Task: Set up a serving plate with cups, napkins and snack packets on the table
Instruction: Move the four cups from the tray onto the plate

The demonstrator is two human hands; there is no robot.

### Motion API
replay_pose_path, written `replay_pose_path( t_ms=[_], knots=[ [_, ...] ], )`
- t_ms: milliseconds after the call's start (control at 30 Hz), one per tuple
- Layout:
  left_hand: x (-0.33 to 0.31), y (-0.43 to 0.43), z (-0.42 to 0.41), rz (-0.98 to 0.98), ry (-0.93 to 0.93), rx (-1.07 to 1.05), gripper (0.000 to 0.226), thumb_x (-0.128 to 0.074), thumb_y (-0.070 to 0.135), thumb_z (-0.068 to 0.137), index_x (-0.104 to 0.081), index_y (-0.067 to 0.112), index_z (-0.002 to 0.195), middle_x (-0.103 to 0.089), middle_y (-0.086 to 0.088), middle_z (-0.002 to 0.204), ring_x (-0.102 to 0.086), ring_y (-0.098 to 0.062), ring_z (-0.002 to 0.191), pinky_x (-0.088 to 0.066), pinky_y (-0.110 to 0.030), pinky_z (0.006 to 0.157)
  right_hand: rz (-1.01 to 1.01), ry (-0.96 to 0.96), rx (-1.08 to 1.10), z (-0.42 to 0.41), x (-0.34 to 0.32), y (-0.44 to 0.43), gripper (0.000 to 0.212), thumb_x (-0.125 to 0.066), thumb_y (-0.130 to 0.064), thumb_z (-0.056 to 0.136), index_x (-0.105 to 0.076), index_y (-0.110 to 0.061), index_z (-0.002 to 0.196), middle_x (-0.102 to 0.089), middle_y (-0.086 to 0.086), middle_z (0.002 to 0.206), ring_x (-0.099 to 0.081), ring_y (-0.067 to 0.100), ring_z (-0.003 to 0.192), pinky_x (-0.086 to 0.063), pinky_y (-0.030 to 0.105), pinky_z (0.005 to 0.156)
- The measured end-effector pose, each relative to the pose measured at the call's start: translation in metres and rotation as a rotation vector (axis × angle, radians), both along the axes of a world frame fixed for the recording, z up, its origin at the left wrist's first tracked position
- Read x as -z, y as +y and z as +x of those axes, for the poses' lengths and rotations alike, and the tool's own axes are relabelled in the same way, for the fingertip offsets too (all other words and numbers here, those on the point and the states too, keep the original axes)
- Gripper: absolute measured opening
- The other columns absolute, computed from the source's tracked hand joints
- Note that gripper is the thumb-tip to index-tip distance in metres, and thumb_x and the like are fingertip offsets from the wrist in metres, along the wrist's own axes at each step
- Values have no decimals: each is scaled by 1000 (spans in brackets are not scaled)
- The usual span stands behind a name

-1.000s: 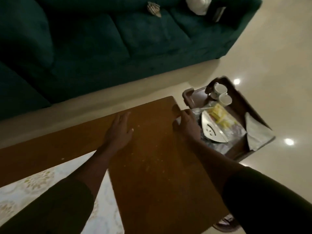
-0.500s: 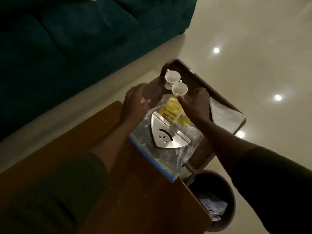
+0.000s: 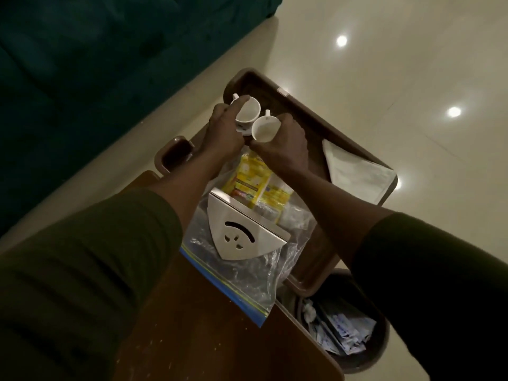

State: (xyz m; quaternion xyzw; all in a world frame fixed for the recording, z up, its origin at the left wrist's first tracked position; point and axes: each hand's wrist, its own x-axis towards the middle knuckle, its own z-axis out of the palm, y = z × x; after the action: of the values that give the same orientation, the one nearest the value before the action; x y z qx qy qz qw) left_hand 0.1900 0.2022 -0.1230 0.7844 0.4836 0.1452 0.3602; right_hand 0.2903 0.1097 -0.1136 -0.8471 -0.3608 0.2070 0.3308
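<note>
At the desk [image 3: 192, 339] edge the bag [image 3: 247, 279] of snack packets [image 3: 253, 182] overhangs the bin [image 3: 343, 325] and could slide in if my forearms drag it, while beyond, over the tray [image 3: 302, 108], my left fingers [image 3: 242, 101] grip the far cup [image 3: 248, 112] and my right fingers [image 3: 286, 121] the near cup [image 3: 265, 130], both tilted and close enough to chip.

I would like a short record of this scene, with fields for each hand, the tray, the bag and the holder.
Left hand: grips the first cup over the tray
Right hand: grips the second cup
Tray: holds a white napkin
Zip bag: holds yellow snack packets, partly on the wooden table
Metal holder: lies on the bag
</note>
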Motion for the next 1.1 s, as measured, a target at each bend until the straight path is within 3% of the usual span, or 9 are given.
replay_pose_path(
  t_ms=[167, 367, 533, 667, 800, 967, 1100],
  knots=[
    [-3, 1, 22, -26, -5, -66, 70, -71, 26, 84, -39, 34, 146, -38, -11, 144, -43, -26, 129, -35, -25, 89, 120, -22, 75, 12, -13, -15, 74, -79, -57, 59, -53, -16, 115, -57, -1, 113, -53, 17, 104, -52, 35, 82],
    [-11, -3, 33, 44, 2, -197, 44, -73, 20, 80, -58, 26, 120, -48, -9, 133, -49, -28, 122, -37, -27, 86, 170, -25, 65, 14, -16, -34, 72, -76, -60, 62, -54, -16, 114, -59, -1, 110, -54, 15, 101, -47, 28, 78],
    [-30, -18, -4, 123, -176, -189, 63, -77, 24, 75, -43, 21, 128, -55, -6, 130, -53, -20, 114, -49, -31, 78, 227, -52, 59, 3, -31, -35, 70, -77, -47, 67, -52, -13, 123, -58, 4, 118, -52, 18, 108, -44, 27, 82],
    [-45, -32, -62, 142, -218, -202, 76, -81, 34, 71, -39, 22, 133, -58, -4, 129, -56, -15, 110, -44, -15, 72, 247, -62, 15, -33, -51, -28, 67, -77, -47, 68, -53, -13, 121, -58, 5, 117, -53, 20, 107, -37, 23, 79],
    [-61, -49, -132, 137, -254, -309, 75, -82, 39, 69, -40, 26, 131, -59, 2, 126, -59, -16, 109, -52, -30, 84, 239, -67, -71, -86, -68, -26, 64, -74, -46, 66, -52, -14, 117, -57, 4, 113, -52, 21, 105, -34, 23, 78],
    [-77, -81, -238, 126, -217, -400, 78, -85, 30, 70, -40, 26, 134, -59, -2, 130, -58, -19, 114, -47, -26, 82, 204, -51, -207, -173, -76, -38, 62, -71, -50, 67, -53, -17, 115, -57, 2, 113, -52, 19, 106, -41, 27, 80],
    [-80, -122, -340, 111, -143, -471, 81, -86, 23, 71, -40, 21, 138, -55, -3, 138, -56, -22, 119, -52, -33, 88, 153, -56, -414, -254, -74, -58, 64, -74, -43, 71, -49, -20, 125, -55, 2, 123, -48, 17, 112, -35, 27, 83]
  ],
)
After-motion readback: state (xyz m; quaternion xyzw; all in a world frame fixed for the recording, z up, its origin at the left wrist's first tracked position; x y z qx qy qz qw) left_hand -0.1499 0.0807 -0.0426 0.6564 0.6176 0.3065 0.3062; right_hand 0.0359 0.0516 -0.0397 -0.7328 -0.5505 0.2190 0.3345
